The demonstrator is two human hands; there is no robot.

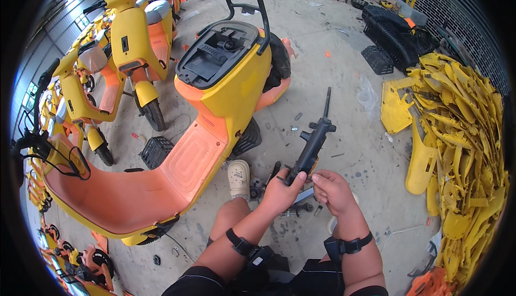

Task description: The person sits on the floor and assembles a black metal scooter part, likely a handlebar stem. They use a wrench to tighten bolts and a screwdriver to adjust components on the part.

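Between my knees and the scooter, my left hand [281,193] is closed around the near end of a long black part with a thin rod [314,144]. The rod points away from me, and short stubs stick out on both sides below it. My right hand [334,191] is beside that near end, its thumb and fingers pinched together; whatever they hold is too small to make out. A yellow and orange scooter [185,159] stands at my left, its seat off and a black under-seat tray [215,54] exposed.
Loose tools [298,208] lie on the floor below my hands. A tall heap of yellow body panels [462,151] rises at the right, with black crates [378,60] beyond it. More yellow scooters [131,43] stand in rows at the left. Black baskets [156,152] sit by the near scooter.
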